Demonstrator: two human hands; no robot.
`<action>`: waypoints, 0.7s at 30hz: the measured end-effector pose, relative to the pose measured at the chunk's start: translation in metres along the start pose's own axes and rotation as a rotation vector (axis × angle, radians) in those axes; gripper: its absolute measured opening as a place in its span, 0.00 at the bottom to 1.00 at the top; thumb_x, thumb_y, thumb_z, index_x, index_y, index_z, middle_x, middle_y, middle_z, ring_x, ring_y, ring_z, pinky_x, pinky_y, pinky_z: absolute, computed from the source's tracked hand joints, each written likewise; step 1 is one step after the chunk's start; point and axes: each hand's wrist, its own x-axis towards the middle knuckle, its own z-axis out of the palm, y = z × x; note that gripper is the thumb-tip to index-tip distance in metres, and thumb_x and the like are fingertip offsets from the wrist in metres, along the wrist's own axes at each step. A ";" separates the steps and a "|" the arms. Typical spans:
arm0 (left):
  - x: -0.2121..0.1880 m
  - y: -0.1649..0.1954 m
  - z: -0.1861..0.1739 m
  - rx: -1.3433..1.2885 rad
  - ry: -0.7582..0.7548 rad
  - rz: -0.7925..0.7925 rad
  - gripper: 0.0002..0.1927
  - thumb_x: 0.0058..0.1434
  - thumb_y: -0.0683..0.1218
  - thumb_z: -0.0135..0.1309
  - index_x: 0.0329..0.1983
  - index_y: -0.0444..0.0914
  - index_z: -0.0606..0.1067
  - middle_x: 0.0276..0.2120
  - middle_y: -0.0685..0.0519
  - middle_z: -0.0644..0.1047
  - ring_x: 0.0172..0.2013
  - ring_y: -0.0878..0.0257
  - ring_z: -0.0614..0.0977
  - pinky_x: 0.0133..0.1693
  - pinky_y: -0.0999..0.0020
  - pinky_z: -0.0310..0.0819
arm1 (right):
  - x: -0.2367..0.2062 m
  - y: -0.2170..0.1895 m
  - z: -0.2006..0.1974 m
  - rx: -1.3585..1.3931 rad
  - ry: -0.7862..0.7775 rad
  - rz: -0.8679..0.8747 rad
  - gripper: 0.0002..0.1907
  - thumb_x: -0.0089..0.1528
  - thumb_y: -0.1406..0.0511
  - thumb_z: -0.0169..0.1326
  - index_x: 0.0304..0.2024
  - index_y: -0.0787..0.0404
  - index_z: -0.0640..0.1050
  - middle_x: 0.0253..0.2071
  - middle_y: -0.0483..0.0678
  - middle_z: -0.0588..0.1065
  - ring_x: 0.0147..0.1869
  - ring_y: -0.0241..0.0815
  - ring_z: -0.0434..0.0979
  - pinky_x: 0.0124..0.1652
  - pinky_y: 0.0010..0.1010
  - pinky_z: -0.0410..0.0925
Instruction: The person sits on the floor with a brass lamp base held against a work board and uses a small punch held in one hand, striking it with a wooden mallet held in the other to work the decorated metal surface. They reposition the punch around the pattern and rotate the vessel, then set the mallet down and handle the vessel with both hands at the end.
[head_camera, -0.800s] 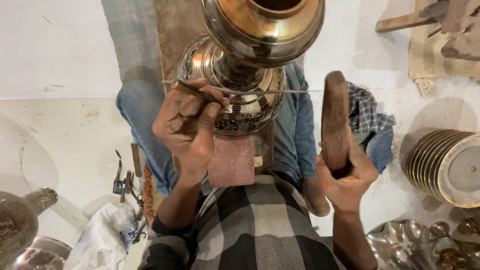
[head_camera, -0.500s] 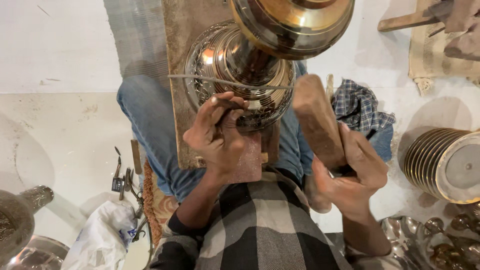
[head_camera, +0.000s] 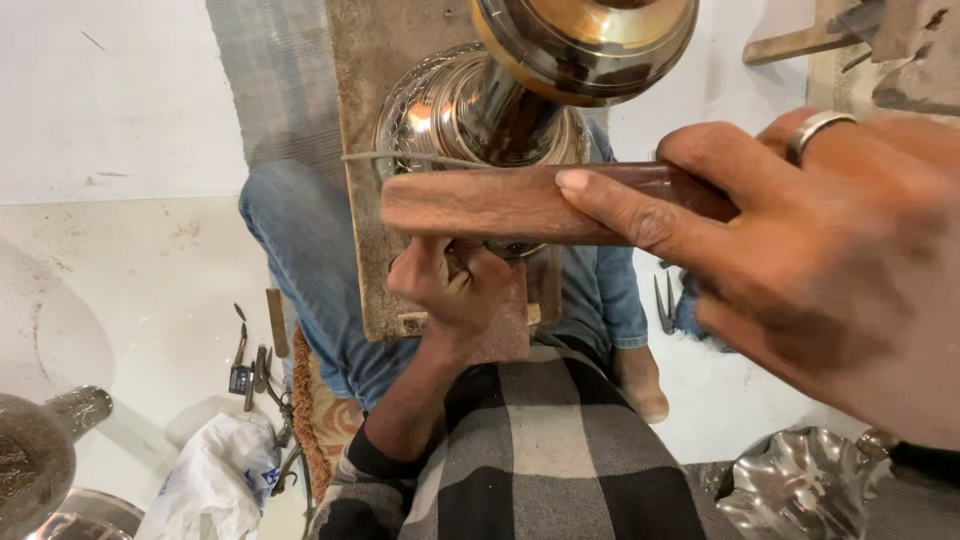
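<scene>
The right hand (head_camera: 800, 270) is filling the right half of the head view, close to the camera, and is clenching a brown wooden block (head_camera: 540, 203) by one end; the fingers (head_camera: 640, 215) are wrapping over its top face, and a ring is showing on one of them. The block is lying level across the view, in front of the lower body of a polished brass vessel (head_camera: 480, 110), whose wide gold-toned rim is showing at the top edge. The vessel is resting on a worn wooden board (head_camera: 365, 150) that is lying over the person's jeans-clad legs. The left hand (head_camera: 450, 285) is sitting just beneath the block, fingers curled tight against the vessel's patterned base; what it is grasping cannot be told, as the block is covering it. A thin metal rod (head_camera: 400, 158) is projecting leftward beside the vessel. Small hand tools (head_camera: 255, 360) are lying on the pale floor to the left, near a white plastic bag (head_camera: 215, 480)
</scene>
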 end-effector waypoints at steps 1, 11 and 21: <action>0.003 0.003 -0.001 0.020 -0.016 -0.020 0.21 0.54 0.32 0.49 0.52 0.32 0.76 0.23 0.51 0.76 0.19 0.64 0.75 0.21 0.68 0.70 | -0.002 0.000 -0.005 0.007 -0.024 -0.003 0.49 0.41 0.64 0.65 0.68 0.49 0.72 0.46 0.51 0.76 0.28 0.42 0.75 0.27 0.32 0.70; -0.005 -0.016 0.017 -0.087 -0.282 0.115 0.17 0.64 0.32 0.46 0.53 0.37 0.75 0.33 0.53 0.82 0.29 0.66 0.85 0.32 0.72 0.85 | -0.057 0.018 0.041 0.131 -0.151 0.223 0.44 0.51 0.70 0.64 0.70 0.50 0.69 0.46 0.55 0.75 0.31 0.47 0.77 0.32 0.37 0.72; 0.020 -0.025 0.003 0.047 -0.745 0.410 0.26 0.59 0.31 0.51 0.60 0.41 0.74 0.38 0.49 0.84 0.28 0.64 0.84 0.24 0.73 0.79 | -0.123 -0.043 0.200 0.931 0.630 0.578 0.34 0.54 0.75 0.58 0.65 0.63 0.74 0.48 0.56 0.78 0.41 0.38 0.81 0.34 0.24 0.75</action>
